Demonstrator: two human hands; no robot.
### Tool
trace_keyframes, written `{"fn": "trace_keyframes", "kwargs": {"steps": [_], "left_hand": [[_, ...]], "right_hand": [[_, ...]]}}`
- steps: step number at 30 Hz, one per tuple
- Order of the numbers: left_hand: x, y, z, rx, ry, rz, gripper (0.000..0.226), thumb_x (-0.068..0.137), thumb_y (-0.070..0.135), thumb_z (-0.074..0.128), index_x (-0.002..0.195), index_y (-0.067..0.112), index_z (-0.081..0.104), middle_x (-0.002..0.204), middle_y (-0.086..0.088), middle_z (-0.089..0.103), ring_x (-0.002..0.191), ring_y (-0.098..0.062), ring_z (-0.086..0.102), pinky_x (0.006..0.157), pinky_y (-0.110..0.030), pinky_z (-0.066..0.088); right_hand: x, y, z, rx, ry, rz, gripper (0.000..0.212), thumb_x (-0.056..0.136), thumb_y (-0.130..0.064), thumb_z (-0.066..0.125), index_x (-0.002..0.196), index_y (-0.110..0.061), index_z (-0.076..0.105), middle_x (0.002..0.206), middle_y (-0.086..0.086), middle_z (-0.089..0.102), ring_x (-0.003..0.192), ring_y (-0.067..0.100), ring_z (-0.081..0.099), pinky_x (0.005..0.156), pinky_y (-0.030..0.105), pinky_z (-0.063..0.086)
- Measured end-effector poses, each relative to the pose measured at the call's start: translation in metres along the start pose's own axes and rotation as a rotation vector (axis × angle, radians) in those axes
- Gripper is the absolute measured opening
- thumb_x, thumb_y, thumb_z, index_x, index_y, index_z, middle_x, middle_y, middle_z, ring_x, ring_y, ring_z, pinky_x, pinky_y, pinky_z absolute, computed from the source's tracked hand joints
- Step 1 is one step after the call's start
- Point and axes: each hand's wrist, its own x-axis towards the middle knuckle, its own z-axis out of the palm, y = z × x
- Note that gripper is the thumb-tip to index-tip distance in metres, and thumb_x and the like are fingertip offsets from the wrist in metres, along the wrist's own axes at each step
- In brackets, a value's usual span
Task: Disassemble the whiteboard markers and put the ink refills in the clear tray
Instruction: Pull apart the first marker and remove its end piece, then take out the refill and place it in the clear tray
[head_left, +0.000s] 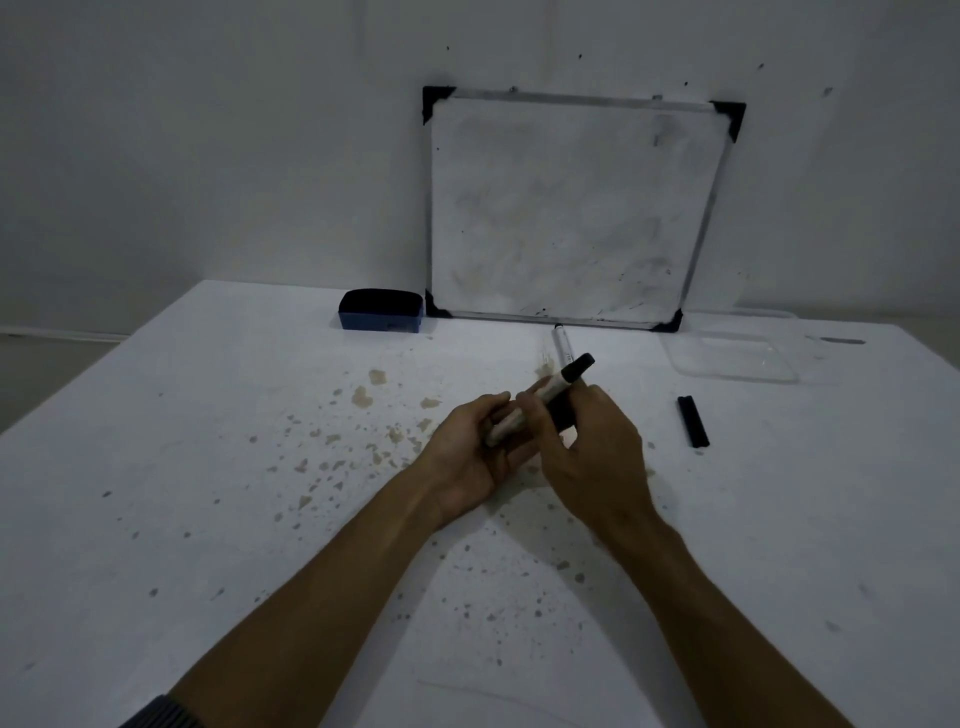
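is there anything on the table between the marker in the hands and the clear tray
Nothing visible blocks it. From the grey-barrelled marker, held by the left hand and right hand, the white table is bare up to the clear plastic tray at far right. The loose black cap lies nearer the camera, beside that line.

Operator's arms and hands: appearance as observed

Two bare forearms are seen, uncovered from wrist to near the elbow. A dark ribbed cuff (156, 713) is noted on the left arm at the near edge. No rings, watch or gloves are seen on the left hand (475, 452) or right hand (597, 457).
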Motion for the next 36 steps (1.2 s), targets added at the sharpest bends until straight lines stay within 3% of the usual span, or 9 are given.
{"fn": "trace_keyframes", "kwargs": {"steps": [3, 7, 11, 16, 22, 24, 27, 32, 36], "left_hand": [[0.002, 0.0, -0.002, 0.005, 0.002, -0.006, 0.039, 0.106, 0.019, 0.048, 0.133, -0.005, 0.061, 0.121, -0.025, 0.072, 0.093, -0.029, 0.076, 0.068, -0.033, 0.065], [0.001, 0.001, -0.003, 0.064, -0.037, -0.006, 0.031, 0.107, 0.017, 0.047, 0.117, -0.003, 0.068, 0.094, -0.017, 0.08, 0.078, -0.023, 0.079, 0.064, -0.031, 0.065], [0.003, 0.009, -0.011, 0.109, -0.073, -0.033, 0.035, 0.106, 0.019, 0.051, 0.107, -0.008, 0.073, 0.108, -0.024, 0.077, 0.088, -0.029, 0.08, 0.08, -0.032, 0.066], [0.005, 0.017, -0.018, 0.218, -0.111, -0.094, 0.035, 0.104, 0.025, 0.055, 0.107, -0.002, 0.078, 0.098, -0.016, 0.078, 0.064, -0.016, 0.073, 0.06, -0.024, 0.063], [0.012, 0.018, -0.027, 0.395, -0.148, 0.056, 0.024, 0.104, 0.011, 0.056, 0.119, -0.002, 0.07, 0.089, -0.008, 0.072, 0.069, -0.014, 0.066, 0.062, -0.023, 0.061], [0.014, 0.018, -0.028, 0.482, -0.082, 0.143, 0.022, 0.103, 0.01, 0.059, 0.119, 0.001, 0.072, 0.09, -0.009, 0.074, 0.072, -0.017, 0.069, 0.065, -0.027, 0.062], [0.017, 0.012, -0.029, 0.707, 0.025, 0.332, 0.023, 0.103, 0.009, 0.06, 0.122, 0.003, 0.071, 0.091, -0.009, 0.075, 0.075, -0.02, 0.072, 0.067, -0.03, 0.062], [0.012, -0.012, -0.025, 0.986, 0.046, 0.541, 0.017, 0.102, 0.013, 0.063, 0.116, 0.012, 0.073, 0.086, -0.003, 0.076, 0.07, -0.018, 0.072, 0.066, -0.03, 0.063], [0.011, -0.012, -0.024, 1.041, 0.086, 0.62, 0.017, 0.103, 0.019, 0.063, 0.115, 0.015, 0.073, 0.082, -0.008, 0.073, 0.067, -0.017, 0.071, 0.062, -0.025, 0.061]], "right_hand": [[0.001, -0.004, -0.004, 0.145, 0.086, 0.017, 0.03, 0.099, -0.048, 0.051, 0.103, -0.021, 0.064, 0.085, -0.006, 0.064, 0.075, 0.006, 0.061, 0.067, 0.017, 0.049], [0.001, -0.002, -0.001, 0.121, -0.037, 0.057, 0.031, 0.097, -0.046, 0.056, 0.109, -0.019, 0.065, 0.09, -0.001, 0.064, 0.081, 0.012, 0.065, 0.071, 0.021, 0.054], [0.01, -0.001, -0.009, 0.399, 0.047, 0.273, 0.023, 0.102, -0.039, 0.052, 0.103, -0.018, 0.061, 0.08, -0.009, 0.063, 0.074, -0.001, 0.064, 0.067, 0.012, 0.051], [0.018, 0.011, -0.015, 0.479, 0.051, 0.414, 0.036, 0.102, -0.046, 0.048, 0.098, -0.014, 0.063, 0.076, -0.003, 0.053, 0.062, 0.001, 0.048, 0.062, 0.014, 0.045], [0.031, 0.035, -0.024, 0.821, 0.146, 0.719, 0.029, 0.106, -0.037, 0.046, 0.115, -0.017, 0.065, 0.077, -0.006, 0.043, 0.065, 0.007, 0.038, 0.059, 0.024, 0.034], [0.031, 0.044, -0.032, 0.56, 0.056, 0.666, 0.039, 0.106, -0.041, 0.042, 0.13, -0.014, 0.057, 0.089, -0.006, 0.053, 0.076, 0.007, 0.048, 0.068, 0.022, 0.041], [0.024, 0.057, -0.039, -0.008, -0.105, 0.382, 0.038, 0.106, -0.04, 0.042, 0.127, -0.011, 0.054, 0.101, 0.005, 0.066, 0.084, 0.016, 0.062, 0.067, 0.024, 0.047], [0.016, 0.059, -0.034, -0.095, -0.091, 0.278, 0.042, 0.103, -0.041, 0.048, 0.136, -0.015, 0.05, 0.093, 0.003, 0.066, 0.075, 0.01, 0.06, 0.06, 0.019, 0.042], [0.015, 0.053, -0.031, -0.116, -0.18, 0.298, 0.062, 0.107, -0.035, 0.04, 0.16, -0.014, 0.015, 0.102, 0.007, 0.057, 0.085, 0.017, 0.058, 0.067, 0.023, 0.04]]}}
